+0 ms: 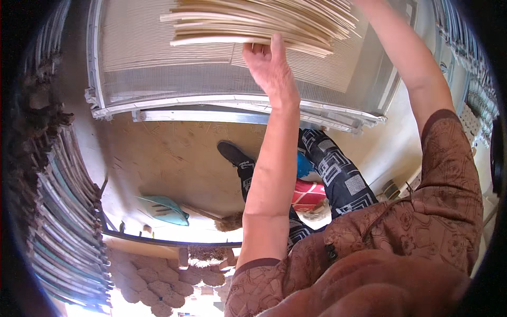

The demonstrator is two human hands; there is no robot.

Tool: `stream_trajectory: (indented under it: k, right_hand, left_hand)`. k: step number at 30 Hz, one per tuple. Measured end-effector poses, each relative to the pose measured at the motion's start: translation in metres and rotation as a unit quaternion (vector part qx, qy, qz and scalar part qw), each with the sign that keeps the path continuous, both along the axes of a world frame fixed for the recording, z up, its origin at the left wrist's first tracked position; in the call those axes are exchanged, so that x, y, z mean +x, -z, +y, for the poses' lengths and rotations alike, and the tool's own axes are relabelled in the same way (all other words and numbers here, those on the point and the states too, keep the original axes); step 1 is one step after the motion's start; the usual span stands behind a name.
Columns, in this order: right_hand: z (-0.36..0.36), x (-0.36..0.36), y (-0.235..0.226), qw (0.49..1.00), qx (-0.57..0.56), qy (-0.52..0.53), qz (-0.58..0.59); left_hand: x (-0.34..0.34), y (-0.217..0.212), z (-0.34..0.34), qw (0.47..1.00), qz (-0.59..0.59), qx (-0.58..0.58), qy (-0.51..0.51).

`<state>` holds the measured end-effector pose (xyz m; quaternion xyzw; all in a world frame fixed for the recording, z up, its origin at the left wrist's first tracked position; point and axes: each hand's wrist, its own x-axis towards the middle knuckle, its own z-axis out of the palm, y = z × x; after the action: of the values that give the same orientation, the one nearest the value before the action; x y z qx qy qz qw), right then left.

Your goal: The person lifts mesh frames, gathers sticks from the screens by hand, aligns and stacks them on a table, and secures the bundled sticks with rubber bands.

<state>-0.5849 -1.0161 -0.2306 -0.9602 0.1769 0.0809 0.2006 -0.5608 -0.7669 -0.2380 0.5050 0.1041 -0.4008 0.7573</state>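
Observation:
A layer of long, thin, pale sticks (259,24) lies side by side at the top, running left to right above a mesh-covered frame (158,84). My left hand (270,66) grips its near edge, thumb on top and fingers curled beneath the sticks. At the right end of the sticks, my right hand (369,3) is mostly cut off by the upper edge, so its fingers do not show. More thin sticks (158,62) lie in a flat row on the mesh under the raised layer.
The frame's pale rail (232,100) crosses before me. Stacked racks stand at the left (68,211) and right (465,42). On the floor lie a teal scoop-like piece (166,208) and a brown brush-like thing (228,222). A red patterned cloth (309,195) is by my legs.

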Motion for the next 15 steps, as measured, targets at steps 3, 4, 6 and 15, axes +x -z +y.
stream_trajectory:
  k: [3,4,6,15]
  right_hand:
    - [0.058,0.026,-0.044,0.923,0.250,0.209,0.206]
    - [0.061,0.020,-0.042,0.924,0.246,0.207,0.208]
    - [0.076,0.006,-0.032,0.912,0.341,0.187,0.133]
    - [0.177,-0.022,-0.077,0.895,0.402,0.194,0.027]
  left_hand:
    - [0.012,0.007,-0.007,0.998,0.050,0.009,0.030]
    - [0.009,0.005,-0.016,0.998,0.043,-0.036,0.010]
    - [0.002,0.003,-0.024,0.993,0.066,-0.095,-0.033]
    - [0.000,-0.079,0.064,0.985,0.163,0.045,-0.033]
